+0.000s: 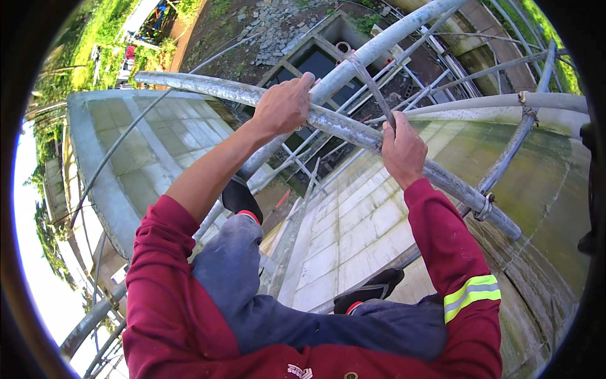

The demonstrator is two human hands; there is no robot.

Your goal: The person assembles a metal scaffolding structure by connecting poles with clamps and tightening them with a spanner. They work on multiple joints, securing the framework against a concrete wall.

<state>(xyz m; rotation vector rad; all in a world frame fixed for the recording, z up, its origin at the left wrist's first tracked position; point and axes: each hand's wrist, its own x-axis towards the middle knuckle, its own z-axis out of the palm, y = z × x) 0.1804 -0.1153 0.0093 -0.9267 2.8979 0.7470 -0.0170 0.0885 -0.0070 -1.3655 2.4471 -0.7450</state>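
Observation:
A long, weathered metal scaffold pipe (350, 131) slopes down from the left to the lower right in front of me. Another thick pipe (372, 52) crosses it near my left hand (284, 106), whose fingers are closed over the sloping pipe at the crossing. My right hand (404, 150) is closed on a narrow grey-brown strip (372, 82), seemingly a strap; its material is unclear. From the hand the strip runs taut up to the crossing pipe and passes round it. The right hand is beside the sloping pipe; whether it touches it cannot be made out.
My feet, in dark sandals (372, 290), are on pipes high above the ground. A tied joint (485, 207) holds the pipe's lower right end. Concrete walls (151, 145) stand on both sides. Far below are an open pit (315, 66), more poles and rubble (271, 31).

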